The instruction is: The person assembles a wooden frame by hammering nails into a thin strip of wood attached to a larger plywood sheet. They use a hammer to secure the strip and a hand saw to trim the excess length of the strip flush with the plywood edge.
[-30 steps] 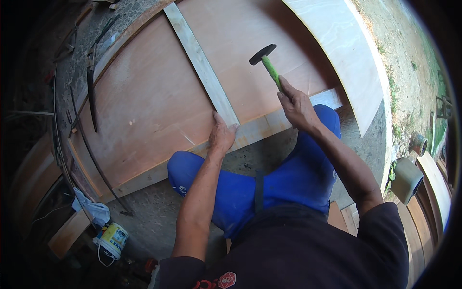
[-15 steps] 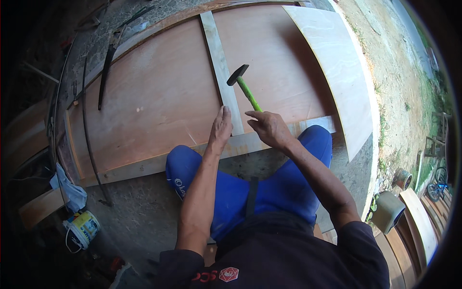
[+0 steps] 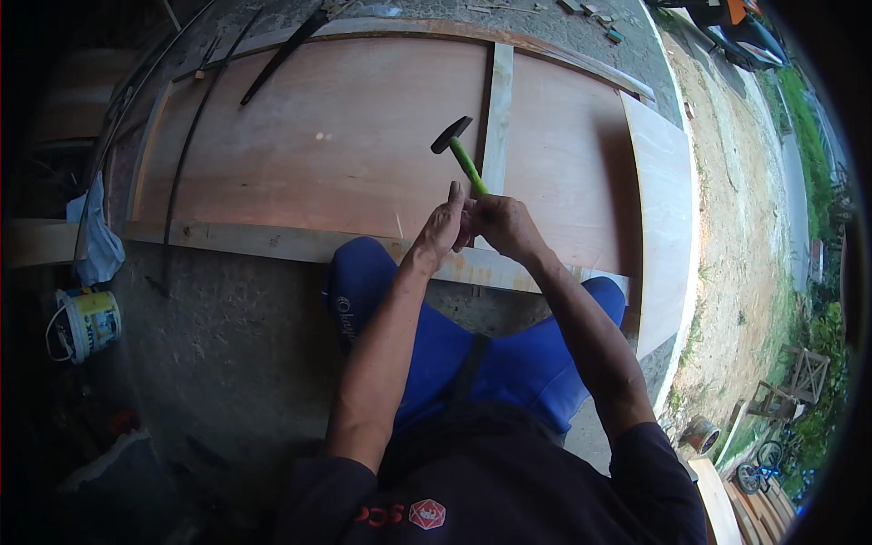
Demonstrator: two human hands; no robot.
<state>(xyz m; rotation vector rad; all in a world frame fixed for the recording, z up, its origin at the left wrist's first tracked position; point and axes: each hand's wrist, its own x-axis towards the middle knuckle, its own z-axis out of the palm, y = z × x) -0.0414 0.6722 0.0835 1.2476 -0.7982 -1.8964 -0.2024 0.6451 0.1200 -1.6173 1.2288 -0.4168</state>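
Note:
My right hand [image 3: 509, 225] is wrapped round the green handle of a hammer [image 3: 468, 165], whose dark head points up and away from me. Close against it is my left hand [image 3: 440, 232], thumb raised and the other fingers curled in; whatever they hold is hidden. Both hands are over the near rail [image 3: 300, 241] of a wooden frame backed by a reddish plywood panel [image 3: 291, 154]. A pale crosspiece [image 3: 497, 118] runs across the panel just beyond the hammer.
A loose pale plywood sheet [image 3: 668, 200] overlaps the frame's right end. A black saw-like blade [image 3: 282, 59] and a thin dark rod [image 3: 195, 136] lie across the left part. A bucket [image 3: 95, 322] and a pale blue cloth [image 3: 98, 241] are at left.
My hands have come together; before, they were apart above the near rail. The view has shifted, so the crosspiece now appears further right. The hammer is still in my right hand.

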